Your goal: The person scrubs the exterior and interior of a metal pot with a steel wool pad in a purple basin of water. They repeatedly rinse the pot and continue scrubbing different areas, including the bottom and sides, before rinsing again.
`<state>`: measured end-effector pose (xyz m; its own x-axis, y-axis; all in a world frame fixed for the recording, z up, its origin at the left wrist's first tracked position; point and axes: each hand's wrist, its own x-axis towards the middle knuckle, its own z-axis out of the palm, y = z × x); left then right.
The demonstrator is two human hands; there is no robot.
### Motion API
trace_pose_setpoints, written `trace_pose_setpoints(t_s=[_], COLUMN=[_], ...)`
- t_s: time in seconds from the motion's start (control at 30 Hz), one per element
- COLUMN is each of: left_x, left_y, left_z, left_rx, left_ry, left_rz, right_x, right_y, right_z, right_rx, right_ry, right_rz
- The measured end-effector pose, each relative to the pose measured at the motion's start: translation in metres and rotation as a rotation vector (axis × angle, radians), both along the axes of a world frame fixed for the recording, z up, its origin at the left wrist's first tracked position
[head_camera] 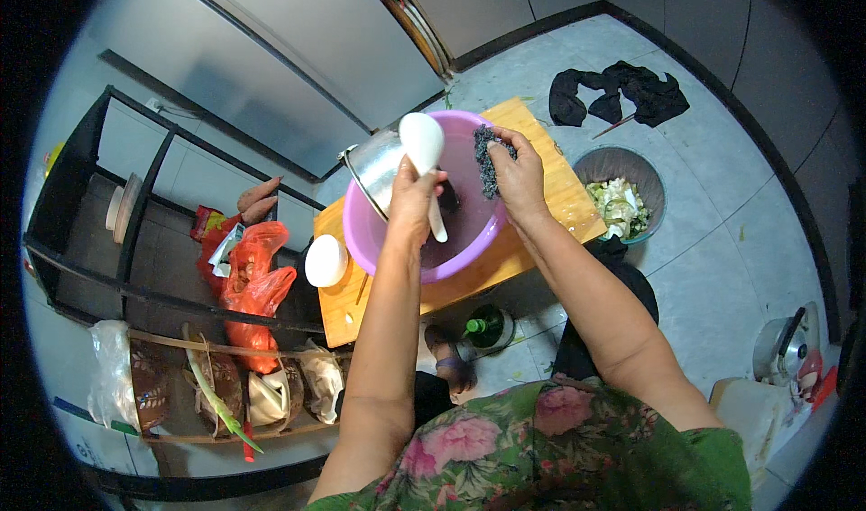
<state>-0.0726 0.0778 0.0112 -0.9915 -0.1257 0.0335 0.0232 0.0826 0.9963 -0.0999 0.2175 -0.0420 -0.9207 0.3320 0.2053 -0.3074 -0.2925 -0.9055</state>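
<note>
My left hand [413, 196] grips a white ladle-like spoon [422, 142] by its handle, bowl end up, above a purple plastic basin [462, 267]. A dark grey mesh scouring pad [486, 162] is pinched in my right hand [521, 176] over the basin's right side, apart from the spoon. Cloudy water [467, 217] lies in the basin. At its left side leans a tilted steel pot [374, 167], partly hidden by the spoon and my left hand. The basin rests on a low wooden table [541, 189], with a white bowl [326, 261] at the table's left end.
A lined bin [659, 206] with vegetable scraps stands right of the table. Black cloth [636, 95] lies on the floor beyond. Underneath the table's front edge is a green bottle [490, 327]. A black rack [145, 200] with a red plastic bag [254, 281] borders the left.
</note>
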Motion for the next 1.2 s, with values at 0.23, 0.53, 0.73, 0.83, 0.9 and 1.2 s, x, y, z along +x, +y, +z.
trace_pose_setpoints(t_s=[0.23,0.53,0.73,0.83,0.9,1.2], left_x=[-0.031,-0.058,-0.04,-0.036,-0.035,-0.015], left_y=[0.03,0.041,0.043,0.043,0.042,-0.088], left_z=[-0.06,-0.104,-0.083,-0.05,-0.018,0.089], left_rx=[-0.942,-1.092,-1.109,-0.931,-0.687,-0.084], left_ry=[-0.093,-0.462,-0.194,0.021,-0.002,0.19], left_rz=[-0.175,-0.256,-0.154,-0.026,-0.03,0.184], right_x=[-0.008,0.009,0.017,0.022,0.017,0.018], right_y=[0.013,0.032,0.04,0.041,0.041,0.027], right_z=[0.002,0.019,0.022,0.027,0.02,0.012], right_rx=[-0.089,-0.273,-0.249,-0.265,-0.246,-0.314], right_ry=[-0.018,-0.032,-0.051,-0.062,-0.053,-0.156], right_rz=[0.001,0.137,0.199,0.221,0.211,0.281])
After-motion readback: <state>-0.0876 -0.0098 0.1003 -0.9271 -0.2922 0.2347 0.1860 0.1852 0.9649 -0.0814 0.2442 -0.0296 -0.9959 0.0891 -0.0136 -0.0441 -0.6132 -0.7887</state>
